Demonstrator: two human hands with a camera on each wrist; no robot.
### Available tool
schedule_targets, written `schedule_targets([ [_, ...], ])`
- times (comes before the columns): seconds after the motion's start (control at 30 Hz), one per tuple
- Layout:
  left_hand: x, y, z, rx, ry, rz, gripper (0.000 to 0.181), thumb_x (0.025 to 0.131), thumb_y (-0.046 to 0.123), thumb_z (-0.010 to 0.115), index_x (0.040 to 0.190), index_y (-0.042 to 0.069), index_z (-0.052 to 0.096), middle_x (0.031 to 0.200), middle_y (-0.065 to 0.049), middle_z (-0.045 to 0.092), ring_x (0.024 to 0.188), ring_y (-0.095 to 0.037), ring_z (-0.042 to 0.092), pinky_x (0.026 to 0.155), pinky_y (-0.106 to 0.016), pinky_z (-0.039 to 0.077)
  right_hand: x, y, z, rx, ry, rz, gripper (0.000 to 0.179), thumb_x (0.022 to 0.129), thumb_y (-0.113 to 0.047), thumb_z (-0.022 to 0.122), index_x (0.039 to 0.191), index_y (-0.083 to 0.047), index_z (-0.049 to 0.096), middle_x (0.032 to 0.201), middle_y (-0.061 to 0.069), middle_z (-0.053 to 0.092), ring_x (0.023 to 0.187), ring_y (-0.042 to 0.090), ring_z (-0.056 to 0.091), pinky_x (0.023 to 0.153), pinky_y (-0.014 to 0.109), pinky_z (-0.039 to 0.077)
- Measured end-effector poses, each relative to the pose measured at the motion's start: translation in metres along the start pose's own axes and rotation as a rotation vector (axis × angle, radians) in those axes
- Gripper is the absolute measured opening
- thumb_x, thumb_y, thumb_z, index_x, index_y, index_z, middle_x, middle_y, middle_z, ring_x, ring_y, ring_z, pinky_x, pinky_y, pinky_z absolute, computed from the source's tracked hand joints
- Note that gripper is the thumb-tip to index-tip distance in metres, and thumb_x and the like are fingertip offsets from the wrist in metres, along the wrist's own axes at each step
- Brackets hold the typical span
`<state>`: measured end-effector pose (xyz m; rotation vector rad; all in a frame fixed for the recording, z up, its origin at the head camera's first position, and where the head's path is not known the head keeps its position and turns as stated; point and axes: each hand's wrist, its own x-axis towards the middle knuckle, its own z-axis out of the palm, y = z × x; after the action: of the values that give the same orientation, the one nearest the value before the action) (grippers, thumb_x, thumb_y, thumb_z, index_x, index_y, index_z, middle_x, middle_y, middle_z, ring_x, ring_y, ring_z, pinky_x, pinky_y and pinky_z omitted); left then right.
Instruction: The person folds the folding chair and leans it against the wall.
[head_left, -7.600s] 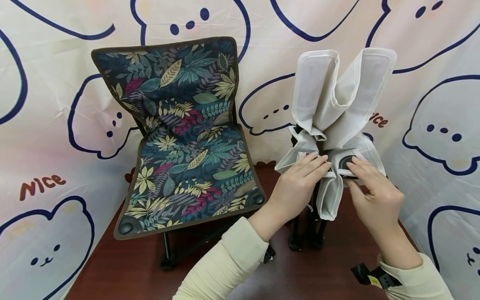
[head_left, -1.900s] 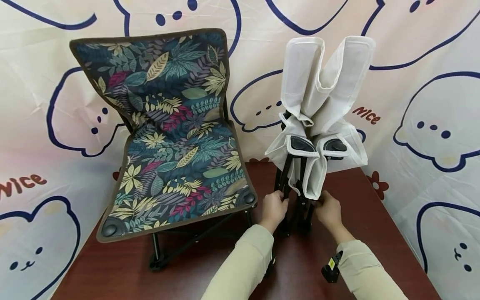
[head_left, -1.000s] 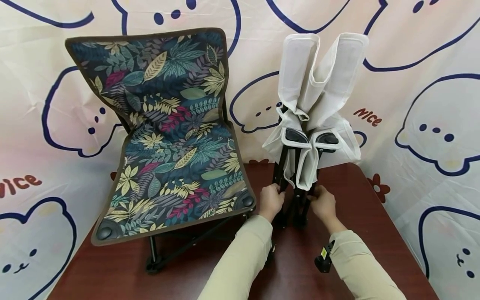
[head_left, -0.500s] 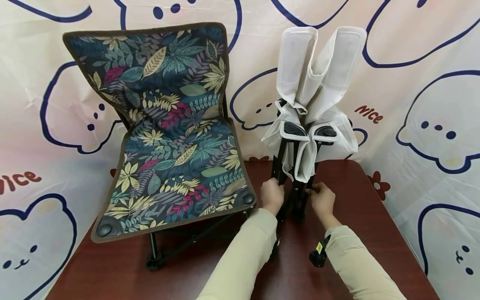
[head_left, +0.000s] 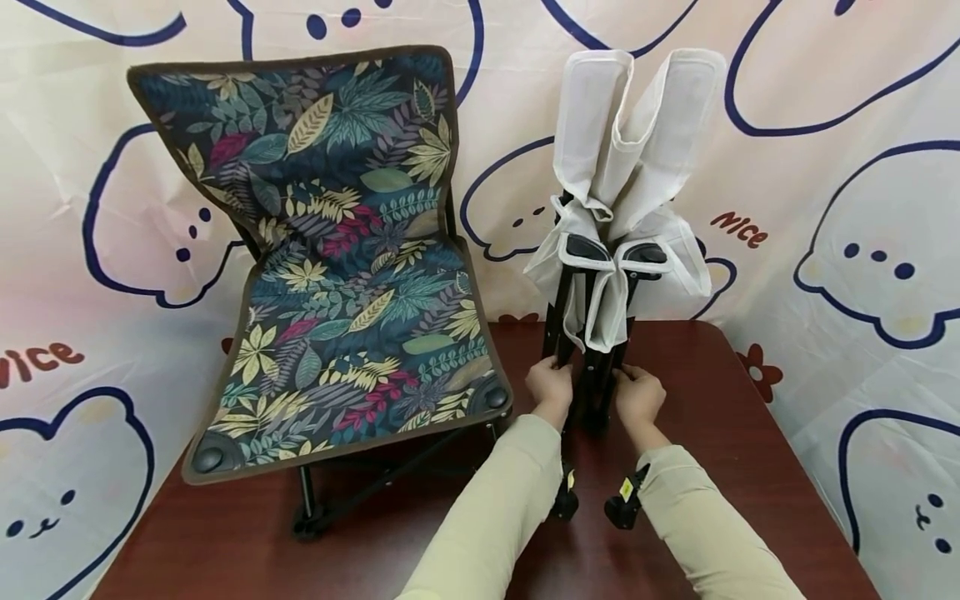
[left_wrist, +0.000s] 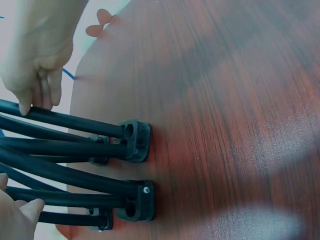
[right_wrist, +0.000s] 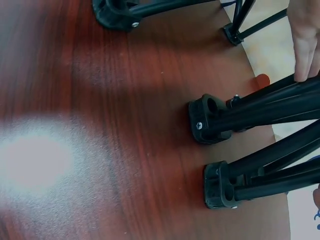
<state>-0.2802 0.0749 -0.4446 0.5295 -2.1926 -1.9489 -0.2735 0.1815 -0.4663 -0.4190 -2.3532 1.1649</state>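
A white folding chair (head_left: 652, 167) stands bunched up on the table at right of centre in the head view. Its fabric is creased in upright folds over black tube legs (left_wrist: 65, 175). Black corner caps (head_left: 585, 247) sit at the front of its seat. My left hand (head_left: 551, 383) grips the legs on the left side, below the fabric. On the right side my right hand (head_left: 637, 393) pinches a leg between thumb and fingers, as the left wrist view also shows. The feet (right_wrist: 217, 185) stand close together on the table.
An unfolded chair with leaf-patterned fabric (head_left: 345, 325) stands close by on the left. The dark red wooden table (head_left: 720, 400) ends at a rounded far corner, right behind the white chair. A printed cloth (head_left: 840, 83) hangs behind and on the right.
Both hands have left the seat's front corners and moved down to the legs. Lately the white chair has shifted slightly away and its front corners have drawn a little closer together.
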Motion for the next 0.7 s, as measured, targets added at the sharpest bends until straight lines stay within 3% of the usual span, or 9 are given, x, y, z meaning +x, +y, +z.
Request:
schedule_targets([
  [0.2, 0.003, -0.001, -0.002, 0.015, -0.141, -0.031, 0.041, 0.082, 0.008, 0.059, 0.122, 0.005, 0.05, 0.121, -0.013, 0.049, 0.112, -0.027, 0.043, 0.086, -0.035, 0.04, 0.007, -0.004, 0.001, -0.043, -0.052, -0.017, 0.021, 0.083, -0.008, 0.056, 0.096, 0.006, 0.064, 0.095, 0.021, 0.06, 0.094, 0.035, 0.053, 0.081, 0.044, 0.04],
  [0.37, 0.009, -0.001, -0.005, 0.081, -0.267, -0.045, 0.049, 0.086, 0.018, 0.054, 0.131, 0.01, 0.037, 0.133, -0.01, 0.035, 0.122, -0.026, 0.029, 0.094, -0.036, 0.032, 0.021, 0.008, 0.012, -0.022, -0.128, -0.008, 0.025, 0.086, -0.011, 0.051, 0.104, 0.001, 0.062, 0.102, 0.018, 0.059, 0.1, 0.032, 0.051, 0.085, 0.044, 0.039],
  [0.47, 0.014, 0.0, -0.006, 0.119, -0.314, -0.028, 0.05, 0.087, 0.021, 0.052, 0.133, 0.012, 0.034, 0.135, -0.009, 0.032, 0.123, -0.025, 0.027, 0.095, -0.036, 0.031, 0.047, 0.046, 0.036, -0.007, -0.133, -0.034, 0.028, 0.087, -0.023, 0.051, 0.106, -0.008, 0.063, 0.104, 0.01, 0.06, 0.102, 0.025, 0.051, 0.085, 0.036, 0.04],
  [0.6, 0.018, 0.003, -0.006, 0.173, -0.35, -0.009, 0.051, 0.089, 0.022, 0.049, 0.135, 0.013, 0.03, 0.135, -0.008, 0.032, 0.123, -0.024, 0.026, 0.096, -0.035, 0.029, 0.074, 0.083, 0.061, -0.033, -0.191, 0.004, 0.035, 0.088, -0.031, 0.047, 0.113, -0.01, 0.059, 0.112, 0.009, 0.056, 0.109, 0.024, 0.045, 0.089, 0.037, 0.037],
  [0.63, 0.019, 0.003, -0.007, 0.192, -0.354, -0.005, 0.05, 0.089, 0.022, 0.049, 0.135, 0.013, 0.03, 0.134, -0.007, 0.033, 0.123, -0.024, 0.026, 0.096, -0.035, 0.029, 0.069, 0.073, 0.053, -0.017, -0.232, 0.011, 0.034, 0.09, -0.028, 0.045, 0.115, -0.009, 0.057, 0.114, 0.009, 0.055, 0.111, 0.024, 0.044, 0.09, 0.038, 0.036],
  [0.7, 0.02, 0.004, -0.007, 0.208, -0.364, -0.006, 0.05, 0.089, 0.022, 0.048, 0.135, 0.013, 0.029, 0.134, -0.007, 0.034, 0.123, -0.023, 0.026, 0.096, -0.035, 0.029, 0.074, 0.079, 0.059, -0.06, -0.226, 0.003, 0.032, 0.09, -0.025, 0.045, 0.113, -0.008, 0.059, 0.113, 0.011, 0.055, 0.109, 0.025, 0.046, 0.088, 0.04, 0.038],
])
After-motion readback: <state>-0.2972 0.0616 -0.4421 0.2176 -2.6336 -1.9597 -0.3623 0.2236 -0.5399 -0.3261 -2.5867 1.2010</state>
